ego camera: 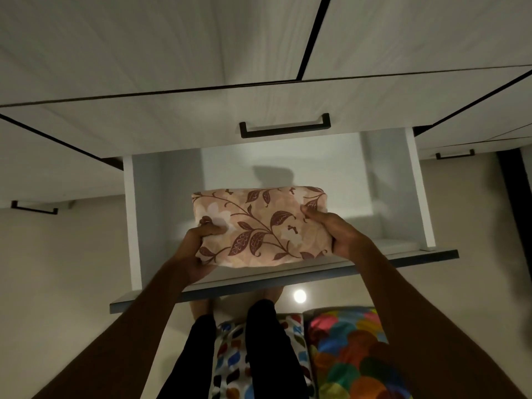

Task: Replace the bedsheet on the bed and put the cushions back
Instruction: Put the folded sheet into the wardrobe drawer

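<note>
A folded pink bedsheet (pixel 259 223) with a brown leaf print hangs over the open white drawer (pixel 417 194). My left hand (pixel 198 249) grips its lower left corner, thumb on top. My right hand (pixel 328 228) grips its right end, thumb pressed into the cloth. Two cushions lie on the floor below: a white one with coloured spots (pixel 230 361) between and beside my legs, and a multicoloured one (pixel 354 355) to its right.
The drawer's front panel (pixel 374 267) juts toward me at thigh height. A closed drawer with a black handle (pixel 285 126) sits above it, and more handled drawers (pixel 454 154) flank it. My black-trousered legs (pixel 267 352) stand on a glossy pale floor.
</note>
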{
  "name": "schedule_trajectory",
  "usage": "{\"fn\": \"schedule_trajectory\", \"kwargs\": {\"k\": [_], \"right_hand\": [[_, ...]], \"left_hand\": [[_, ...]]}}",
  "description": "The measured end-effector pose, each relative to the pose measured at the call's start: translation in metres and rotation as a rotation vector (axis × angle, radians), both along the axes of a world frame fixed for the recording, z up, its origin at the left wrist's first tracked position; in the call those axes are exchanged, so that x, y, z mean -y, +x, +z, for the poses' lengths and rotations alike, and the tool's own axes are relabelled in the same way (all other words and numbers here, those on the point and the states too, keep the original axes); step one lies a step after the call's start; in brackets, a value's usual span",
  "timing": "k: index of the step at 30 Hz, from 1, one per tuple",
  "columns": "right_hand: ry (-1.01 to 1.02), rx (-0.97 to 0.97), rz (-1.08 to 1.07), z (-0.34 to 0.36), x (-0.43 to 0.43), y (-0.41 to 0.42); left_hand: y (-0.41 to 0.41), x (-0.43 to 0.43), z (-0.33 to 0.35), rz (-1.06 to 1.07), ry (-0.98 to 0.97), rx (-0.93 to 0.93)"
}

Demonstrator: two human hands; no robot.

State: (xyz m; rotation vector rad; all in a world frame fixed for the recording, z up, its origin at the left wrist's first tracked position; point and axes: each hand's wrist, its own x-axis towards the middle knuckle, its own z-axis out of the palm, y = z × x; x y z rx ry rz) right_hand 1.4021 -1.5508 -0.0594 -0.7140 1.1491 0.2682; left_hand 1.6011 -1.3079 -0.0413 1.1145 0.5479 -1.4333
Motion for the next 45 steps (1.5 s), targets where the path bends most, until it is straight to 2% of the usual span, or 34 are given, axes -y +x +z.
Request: {"fn": "schedule_trajectory", "kwargs": {"k": [5, 8, 16, 23, 26, 28, 30, 32, 34, 37, 41, 45], "right_hand": [[-0.019, -0.005, 0.058, -0.027, 0.020, -0.008], [-0.100, -0.088, 0.084, -0.049, 0.031, -0.008], [-0.259, -0.236, 0.067, -0.097, 0.037, -0.016], [-0.402, -0.263, 0.122, -0.109, 0.036, -0.010], [-0.613, -0.415, 0.351, -0.112, 0.035, -0.006], [-0.807, -0.536, 0.386, -0.107, 0.028, -0.001], [-1.056, -0.603, 0.435, -0.095, 0.015, 0.003], [-1.248, -0.500, 0.590, -0.086, 0.000, 0.007], [-1.233, -0.336, 0.734, -0.083, -0.017, 0.011], [-1.135, -0.237, 0.887, -0.095, -0.038, 0.016], [-1.110, -0.294, 0.986, -0.116, -0.042, 0.022], [-1.092, -0.384, 1.049, -0.129, -0.031, 0.021]], "left_hand": [[-0.004, 0.017, -0.039, -0.073, 0.069, 0.030], [-0.005, 0.029, -0.067, -0.181, 0.099, 0.066], [-0.012, 0.041, -0.123, -0.469, 0.385, 0.450], [-0.018, 0.035, -0.143, -0.456, 0.465, 0.591], [-0.021, 0.036, -0.144, -0.507, 0.524, 0.648], [-0.026, 0.038, -0.139, -0.520, 0.580, 0.736], [-0.034, 0.041, -0.132, -0.579, 0.657, 0.947], [-0.043, 0.043, -0.124, -0.689, 0.671, 1.215], [-0.052, 0.049, -0.118, -0.809, 0.570, 1.358], [-0.069, 0.066, -0.118, -1.017, 0.398, 1.401], [-0.077, 0.081, -0.138, -1.081, 0.381, 1.279], [-0.066, 0.070, -0.165, -1.201, 0.401, 1.351]]}}
